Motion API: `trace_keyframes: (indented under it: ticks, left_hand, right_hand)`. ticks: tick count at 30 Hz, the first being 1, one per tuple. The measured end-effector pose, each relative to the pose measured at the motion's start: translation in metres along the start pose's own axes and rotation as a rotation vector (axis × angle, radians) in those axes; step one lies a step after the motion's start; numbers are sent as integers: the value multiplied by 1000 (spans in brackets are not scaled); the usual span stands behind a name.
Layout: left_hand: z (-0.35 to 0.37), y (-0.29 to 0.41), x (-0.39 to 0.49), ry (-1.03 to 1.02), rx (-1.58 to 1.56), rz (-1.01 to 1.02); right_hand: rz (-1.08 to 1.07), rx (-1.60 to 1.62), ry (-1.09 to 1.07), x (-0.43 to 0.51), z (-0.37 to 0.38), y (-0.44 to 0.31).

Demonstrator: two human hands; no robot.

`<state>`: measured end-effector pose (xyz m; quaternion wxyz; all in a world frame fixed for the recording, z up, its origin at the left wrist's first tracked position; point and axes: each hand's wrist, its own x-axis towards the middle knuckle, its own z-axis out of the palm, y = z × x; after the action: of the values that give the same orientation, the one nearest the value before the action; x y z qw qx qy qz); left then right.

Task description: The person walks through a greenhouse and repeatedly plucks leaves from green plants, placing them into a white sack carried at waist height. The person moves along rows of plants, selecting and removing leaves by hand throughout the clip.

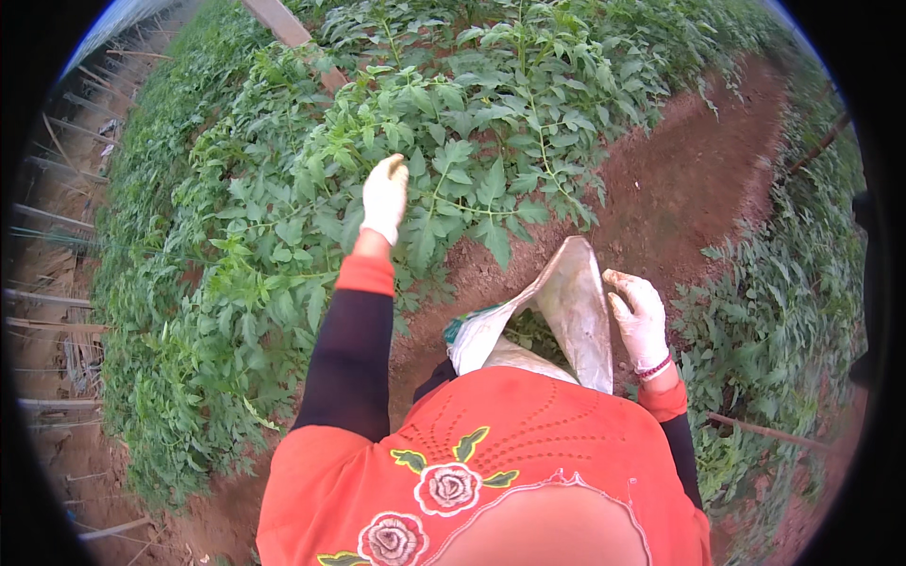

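Observation:
My left hand (386,194), in a pale glove with soiled fingertips, reaches in among leafy tomato plants (453,177). Its fingers are bent close together, and whether a shoot is between them cannot be made out. In front of my body a white woven sack (577,304) gapes at the mouth, with green leaves (531,334) inside it. Just right of the sack's rim is my right hand (640,318), gloved too, fingers curved and thumb apart. Nothing shows in its grasp, and whether a fingertip touches the sack is unclear.
Bare reddish soil (679,170) forms a path between the plant rows. More plants (771,339) grow along the right, with a thin stick (771,431) among them. A post (283,25) slants through the foliage at the top. Several poles (56,212) line the left side.

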<state>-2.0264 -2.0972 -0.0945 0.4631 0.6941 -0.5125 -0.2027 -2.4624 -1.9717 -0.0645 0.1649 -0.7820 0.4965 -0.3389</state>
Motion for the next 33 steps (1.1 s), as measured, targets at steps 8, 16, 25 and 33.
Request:
trace_keyframes:
  ticks: [8, 16, 25, 33]
  left_hand:
    - [-48, -89, 34, 462, -406, -377]
    - [-34, -90, 46, 452, -22, -285]
    - [-32, -85, 42, 346, -52, -245]
    - [-32, -93, 16, 520, 60, -266]
  right_hand:
    - [175, 86, -65, 28, -31, 45]
    - [21, 158, -189, 154, -29, 73]
    - [-383, 105, -435, 250, -3, 35]
    - [-669, 206, -624, 295, 40, 2]
